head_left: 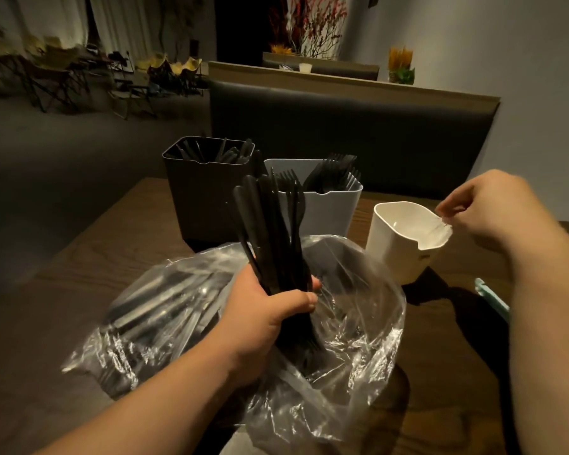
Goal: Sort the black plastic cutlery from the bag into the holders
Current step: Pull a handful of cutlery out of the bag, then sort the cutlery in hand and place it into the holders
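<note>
My left hand (pixel 270 310) grips a bundle of black plastic cutlery (pixel 273 224) upright over the clear plastic bag (pixel 358 323), which holds more black cutlery. Behind the bag stand a black holder (pixel 204 198) with black cutlery in it and a grey holder (pixel 329 208) filled with black forks. To the right stands a white holder (pixel 404 251) with nothing visible inside. My right hand (pixel 493 208) hovers at the white holder's far right rim, its fingers pinched together; whether they hold the rim or something small I cannot tell.
All of it stands on a dark wooden table (pixel 79 290). A teal object (pixel 493 297) lies at the right table edge. A dark padded bench back (pixel 342 126) runs behind the holders.
</note>
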A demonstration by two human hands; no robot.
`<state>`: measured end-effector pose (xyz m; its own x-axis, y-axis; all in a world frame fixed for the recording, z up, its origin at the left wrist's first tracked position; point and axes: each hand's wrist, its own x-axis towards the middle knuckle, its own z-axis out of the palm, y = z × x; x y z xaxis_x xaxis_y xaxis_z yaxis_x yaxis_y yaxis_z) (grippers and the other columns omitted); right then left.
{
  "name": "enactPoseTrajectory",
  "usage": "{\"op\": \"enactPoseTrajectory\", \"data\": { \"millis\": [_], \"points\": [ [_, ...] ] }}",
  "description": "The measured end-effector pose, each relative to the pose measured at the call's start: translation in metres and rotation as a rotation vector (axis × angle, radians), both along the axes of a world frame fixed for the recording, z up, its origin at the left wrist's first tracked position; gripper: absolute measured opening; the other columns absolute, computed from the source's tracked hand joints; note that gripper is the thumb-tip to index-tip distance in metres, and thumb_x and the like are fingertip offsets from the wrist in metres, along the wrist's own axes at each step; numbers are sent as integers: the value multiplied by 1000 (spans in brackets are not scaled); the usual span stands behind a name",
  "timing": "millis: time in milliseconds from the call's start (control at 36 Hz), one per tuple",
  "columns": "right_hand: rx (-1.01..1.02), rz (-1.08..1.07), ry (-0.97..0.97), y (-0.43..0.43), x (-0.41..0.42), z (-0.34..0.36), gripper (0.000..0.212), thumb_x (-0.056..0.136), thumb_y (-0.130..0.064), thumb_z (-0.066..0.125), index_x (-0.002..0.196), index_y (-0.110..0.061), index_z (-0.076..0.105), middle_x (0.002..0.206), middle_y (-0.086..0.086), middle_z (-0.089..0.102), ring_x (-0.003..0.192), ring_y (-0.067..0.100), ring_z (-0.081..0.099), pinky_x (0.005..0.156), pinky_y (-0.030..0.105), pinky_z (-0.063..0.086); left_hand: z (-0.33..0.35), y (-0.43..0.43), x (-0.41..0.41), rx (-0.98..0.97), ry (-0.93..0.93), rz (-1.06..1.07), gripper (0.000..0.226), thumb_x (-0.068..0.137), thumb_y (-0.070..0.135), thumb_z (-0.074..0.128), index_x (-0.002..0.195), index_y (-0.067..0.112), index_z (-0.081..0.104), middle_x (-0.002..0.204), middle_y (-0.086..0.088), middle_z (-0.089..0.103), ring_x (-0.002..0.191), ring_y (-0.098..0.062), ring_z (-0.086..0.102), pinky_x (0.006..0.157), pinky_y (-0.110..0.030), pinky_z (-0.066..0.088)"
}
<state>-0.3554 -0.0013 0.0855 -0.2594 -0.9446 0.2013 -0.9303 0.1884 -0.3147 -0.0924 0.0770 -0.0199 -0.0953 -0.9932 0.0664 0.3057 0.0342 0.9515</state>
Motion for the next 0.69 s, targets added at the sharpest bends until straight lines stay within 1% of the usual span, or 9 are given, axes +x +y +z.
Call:
{"op": "enactPoseTrajectory", "data": {
  "millis": [83, 167, 222, 306, 444, 528, 583, 639, 694],
  "points": [
    [43, 28, 43, -2, 8, -5, 21, 88, 0, 72, 97, -18, 77, 106, 10, 70, 100, 26, 61, 89, 37, 50, 3, 2, 1, 4, 9, -24, 30, 58, 3, 71, 71, 29, 77, 81, -2, 75, 73, -13, 68, 67, -30, 55],
    [-18, 79, 72, 2, 9, -3, 25, 86, -1, 73, 103, -20, 73, 105, 8, 69, 95, 23, 59, 82, 34, 48, 5, 2, 3, 5, 48, -54, 28, 58, 2, 70, 73, 25, 77, 82, -3, 73, 69, -14, 66, 64, -29, 54],
    [-69, 108, 85, 6, 7, 2, 23, 85, -2, 74, 96, -21, 68, 99, 7, 66, 92, 23, 56, 77, 33, 45, 6, 1, 5, 5, 69, -73, 26, 59, 1, 70, 74, 21, 76, 78, -7, 68, 67, -16, 63, 62, -29, 53],
    [-26, 136, 119, 5, 9, 2, 23, 83, -4, 76, 84, -25, 65, 92, 6, 65, 90, 25, 59, 74, 33, 44, 5, 1, 6, -6, 73, -110, 21, 61, 0, 71, 78, 12, 71, 75, -12, 60, 66, -20, 60, 62, -31, 51],
    [126, 135, 92, -6, 19, -16, 19, 84, -15, 78, 78, -30, 69, 94, 2, 71, 90, 20, 62, 79, 34, 50, 5, 2, 7, -1, 75, -138, 23, 63, 2, 70, 78, 19, 76, 80, -11, 66, 72, -20, 64, 67, -32, 54],
    [177, 140, 129, -9, 16, -20, 10, 90, -23, 73, 99, -26, 76, 111, 3, 72, 100, 21, 62, 85, 35, 50, 6, 3, 7, 5, 84, -144, 29, 64, 4, 71, 84, 23, 79, 85, -8, 70, 74, -18, 66, 67, -30, 55],
    [173, 143, 139, -8, 14, -16, 28, 91, -29, 72, 118, -23, 72, 123, 2, 68, 114, 23, 59, 91, 37, 47, 6, 3, 7, 16, 94, -142, 34, 64, 4, 71, 88, 26, 79, 86, -6, 72, 74, -16, 68, 66, -29, 55],
    [89, 175, 163, -3, 17, -10, 39, 91, -34, 71, 128, -24, 66, 127, 0, 66, 122, 24, 55, 99, 42, 46, 6, 3, 7, 22, 97, -136, 35, 64, 3, 70, 91, 24, 79, 88, -6, 74, 74, -14, 69, 65, -28, 55],
    [-72, 261, 87, 5, 26, -2, 34, 93, -33, 68, 126, -25, 67, 120, -2, 67, 117, 20, 58, 98, 41, 49, 6, 3, 7, 28, 103, -132, 35, 64, 2, 70, 94, 18, 77, 89, -8, 75, 74, -15, 69, 64, -27, 55]
  ]
}}
